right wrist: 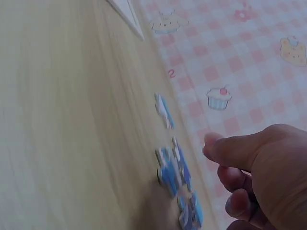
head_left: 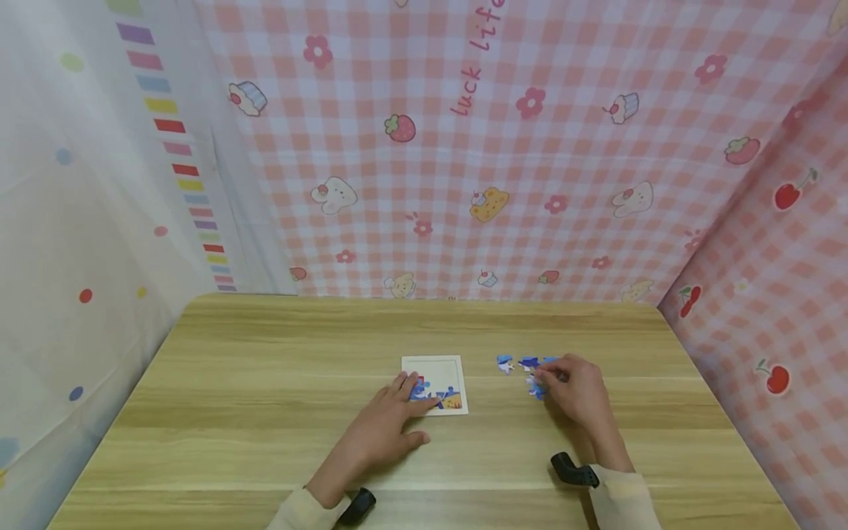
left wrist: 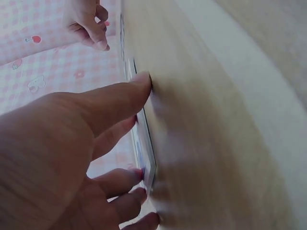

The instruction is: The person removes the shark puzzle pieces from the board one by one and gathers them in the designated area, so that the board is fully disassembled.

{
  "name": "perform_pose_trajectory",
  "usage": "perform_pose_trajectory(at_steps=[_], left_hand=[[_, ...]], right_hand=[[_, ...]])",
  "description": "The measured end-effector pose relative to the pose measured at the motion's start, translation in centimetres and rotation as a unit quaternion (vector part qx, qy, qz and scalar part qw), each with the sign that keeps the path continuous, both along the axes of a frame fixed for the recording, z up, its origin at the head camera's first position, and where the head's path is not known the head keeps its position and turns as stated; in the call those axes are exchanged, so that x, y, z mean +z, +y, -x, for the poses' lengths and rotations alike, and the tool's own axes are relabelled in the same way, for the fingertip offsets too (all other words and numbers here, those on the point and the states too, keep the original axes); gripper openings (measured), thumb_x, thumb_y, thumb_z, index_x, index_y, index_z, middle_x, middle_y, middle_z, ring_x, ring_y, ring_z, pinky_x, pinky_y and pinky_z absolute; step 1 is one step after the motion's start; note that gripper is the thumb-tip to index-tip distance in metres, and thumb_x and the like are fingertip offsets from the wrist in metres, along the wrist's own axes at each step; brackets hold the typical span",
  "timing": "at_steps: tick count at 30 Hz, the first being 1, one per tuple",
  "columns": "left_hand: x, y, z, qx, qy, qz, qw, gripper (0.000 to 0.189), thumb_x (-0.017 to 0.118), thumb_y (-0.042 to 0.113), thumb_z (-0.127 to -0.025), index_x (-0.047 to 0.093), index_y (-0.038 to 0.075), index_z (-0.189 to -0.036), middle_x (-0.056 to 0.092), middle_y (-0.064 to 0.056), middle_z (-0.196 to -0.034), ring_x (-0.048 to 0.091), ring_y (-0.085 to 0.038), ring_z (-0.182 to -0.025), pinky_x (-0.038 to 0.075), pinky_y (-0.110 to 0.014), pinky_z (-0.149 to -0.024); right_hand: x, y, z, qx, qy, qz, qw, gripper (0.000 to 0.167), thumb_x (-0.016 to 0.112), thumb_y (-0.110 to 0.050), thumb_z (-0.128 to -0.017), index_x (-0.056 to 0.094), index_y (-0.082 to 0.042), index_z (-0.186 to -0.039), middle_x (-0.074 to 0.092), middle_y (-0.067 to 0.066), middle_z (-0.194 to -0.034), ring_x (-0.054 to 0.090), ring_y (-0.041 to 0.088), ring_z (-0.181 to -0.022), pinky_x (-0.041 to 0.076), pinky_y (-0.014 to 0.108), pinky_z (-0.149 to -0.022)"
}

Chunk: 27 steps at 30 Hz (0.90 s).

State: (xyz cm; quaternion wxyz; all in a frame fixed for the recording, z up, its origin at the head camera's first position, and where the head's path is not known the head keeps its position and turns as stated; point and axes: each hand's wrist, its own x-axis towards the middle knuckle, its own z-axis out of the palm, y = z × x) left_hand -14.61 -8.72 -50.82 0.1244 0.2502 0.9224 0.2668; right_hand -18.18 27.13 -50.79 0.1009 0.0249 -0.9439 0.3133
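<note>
My left hand rests with extended fingers on a small white-framed jigsaw tray. Assembled pieces in blue, red and yellow fill the tray's lower part, partly hidden under the fingers. In the left wrist view, the thumb lies by the near edge of the tray. My right hand hovers over several loose jigsaw pieces, thumb and fingers bent close together. From the right wrist, the hand shows nothing between thumb and fingers, and blue-and-white pieces lie beside it on the table.
One loose piece lies between the tray and the other pieces. The wooden table runs back to a pink checked cloth, with cloth on both sides too. Black wrist-worn devices sit at both sleeves.
</note>
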Motion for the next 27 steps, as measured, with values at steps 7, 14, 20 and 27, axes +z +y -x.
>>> perform_pose_trajectory(at_steps=[7,14,20,27], left_hand=[[0.4,-0.6,0.2,0.0,-0.015,-0.019,0.9997,0.056,0.078,0.028,-0.103,0.064,0.016,-0.156,0.026,-0.024,-0.179,0.021,-0.046,-0.168,0.028,-0.065,-0.134],[0.3,-1.5,0.0,-0.006,-0.015,0.003,0.9999,0.058,0.074,0.034,-0.106,0.059,0.022,-0.161,0.018,-0.022,-0.182,0.013,-0.045,-0.17,0.019,-0.063,-0.137],[0.1,-2.2,-0.2,-0.012,-0.011,0.005,0.9998,0.059,0.074,0.032,-0.105,0.058,0.025,-0.161,0.019,-0.021,-0.182,0.014,-0.045,-0.17,0.02,-0.061,-0.137],[0.0,-2.3,0.0,-0.017,-0.014,0.0,0.9998,0.059,0.074,0.031,-0.106,0.058,0.024,-0.161,0.019,-0.021,-0.182,0.014,-0.045,-0.169,0.02,-0.063,-0.137]], right_hand=[[0.1,-2.2,-0.3,0.043,0.028,0.039,0.9979,0.005,0.079,-0.003,-0.099,0.084,-0.003,-0.098,0.069,0.004,-0.084,0.056,0.012,-0.075,0.048,0.022,-0.063],[0.1,-6.0,-0.2,0.099,0.016,0.05,0.9937,0.01,0.076,0.0,-0.099,0.081,0.0,-0.108,0.07,0.001,-0.083,0.062,0.01,-0.074,0.053,0.022,-0.064],[0.2,-9.2,-0.3,0.147,-0.004,0.072,0.9865,0.011,0.077,-0.003,-0.1,0.079,0.001,-0.11,0.071,0.001,-0.084,0.061,0.008,-0.074,0.054,0.021,-0.065],[-0.4,-11.9,-0.3,0.197,-0.003,0.076,0.9774,0.012,0.078,-0.003,-0.1,0.078,0.001,-0.111,0.071,-0.002,-0.082,0.06,0.003,-0.073,0.056,0.021,-0.067]])
